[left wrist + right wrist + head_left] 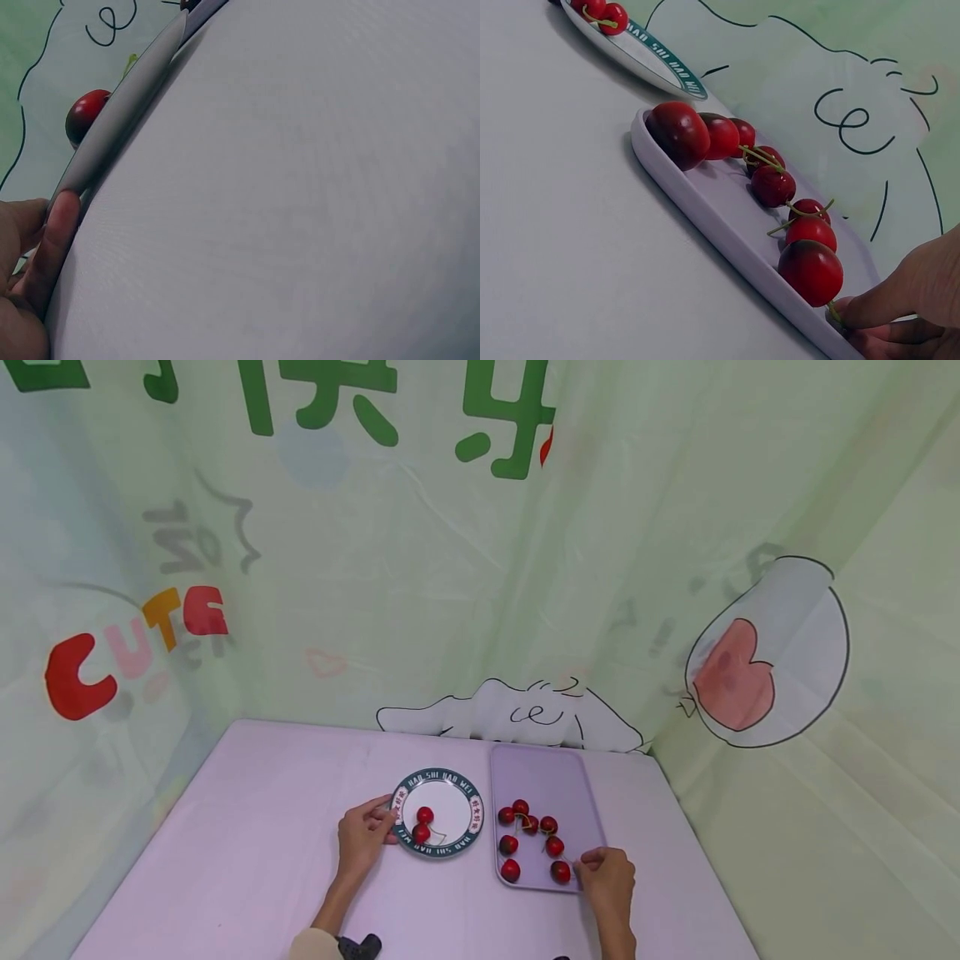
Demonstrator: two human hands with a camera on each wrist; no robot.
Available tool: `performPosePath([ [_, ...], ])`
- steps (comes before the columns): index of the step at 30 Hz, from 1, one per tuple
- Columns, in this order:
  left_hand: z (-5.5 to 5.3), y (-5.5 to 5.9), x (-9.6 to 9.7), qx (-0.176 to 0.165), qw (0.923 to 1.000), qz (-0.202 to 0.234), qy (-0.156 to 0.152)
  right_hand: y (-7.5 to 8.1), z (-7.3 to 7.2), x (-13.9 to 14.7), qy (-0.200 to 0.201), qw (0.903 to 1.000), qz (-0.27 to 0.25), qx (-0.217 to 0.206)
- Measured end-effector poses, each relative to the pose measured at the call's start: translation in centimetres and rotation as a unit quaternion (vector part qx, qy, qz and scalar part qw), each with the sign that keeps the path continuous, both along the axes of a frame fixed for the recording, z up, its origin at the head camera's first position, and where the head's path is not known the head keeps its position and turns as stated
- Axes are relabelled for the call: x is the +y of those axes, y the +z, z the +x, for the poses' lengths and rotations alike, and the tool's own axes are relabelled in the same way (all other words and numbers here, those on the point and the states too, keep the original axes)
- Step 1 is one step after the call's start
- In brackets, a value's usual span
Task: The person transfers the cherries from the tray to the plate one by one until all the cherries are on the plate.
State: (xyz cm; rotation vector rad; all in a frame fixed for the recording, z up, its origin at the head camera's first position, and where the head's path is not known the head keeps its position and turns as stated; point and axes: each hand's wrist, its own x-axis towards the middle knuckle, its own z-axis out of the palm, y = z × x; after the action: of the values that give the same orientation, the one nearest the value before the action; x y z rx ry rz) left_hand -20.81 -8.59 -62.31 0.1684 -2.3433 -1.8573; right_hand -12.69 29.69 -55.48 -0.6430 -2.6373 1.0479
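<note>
My left hand (363, 833) grips the left rim of a round white plate (453, 810) with a dark green lettered border. Two red cherries (424, 816) lie on that plate, one with a thin stem. In the left wrist view, a thumb and a finger (56, 240) hold the plate's edge (127, 105) from both sides. My right hand (609, 883) is at the near right corner of a lilac tray (540, 772). Its thumb and fingertips pinch the green stem (835, 310) of a dark red cherry (811, 273). Several other cherries (510, 870) lie along the tray's left and middle.
Plate and tray stand side by side on a pale pink table (292, 793), a narrow gap between them. Behind the table hangs a pale green curtain (420, 577) with printed letters and drawings. A black object (360, 946) is at the left wrist.
</note>
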Motion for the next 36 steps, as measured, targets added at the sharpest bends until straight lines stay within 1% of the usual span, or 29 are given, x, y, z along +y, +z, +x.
performPosePath([
  [3,0.1,0.1,0.0,0.0,1.0,-0.001,-0.002,0.1,0.1,-0.2,-0.001,1.0,-0.001,-0.001],
  [9,0.0,0.2,-0.1,-0.003,1.0,0.0,-0.004,1.4,0.7,-1.1,0.006,0.9999,0.003,0.009],
  [12,0.0,0.3,-0.1,-0.002,1.0,0.0,-0.003,1.7,0.9,-1.4,0.006,0.9999,0.008,0.01],
  [15,0.1,0.2,0.0,-0.002,1.0,-0.002,-0.001,1.6,0.9,-1.3,0.006,0.9999,0.009,0.005],
  [22,0.2,0.1,0.0,-0.008,1.0,-0.001,-0.003,0.3,0.6,-0.7,0.004,0.9999,0.013,-0.006],
  [25,0.3,0.1,0.0,-0.009,0.9999,0.001,-0.004,0.0,0.6,-0.7,0.002,0.9998,0.017,-0.002],
  [29,0.2,0.1,0.0,-0.006,1.0,0.002,-0.003,0.6,0.7,-0.8,0.006,0.9999,0.015,0.006],
  [36,0.1,-0.3,0.0,-0.003,1.0,-0.002,0.003,1.9,1.0,-1.1,0.006,0.9996,-0.027,0.002],
])
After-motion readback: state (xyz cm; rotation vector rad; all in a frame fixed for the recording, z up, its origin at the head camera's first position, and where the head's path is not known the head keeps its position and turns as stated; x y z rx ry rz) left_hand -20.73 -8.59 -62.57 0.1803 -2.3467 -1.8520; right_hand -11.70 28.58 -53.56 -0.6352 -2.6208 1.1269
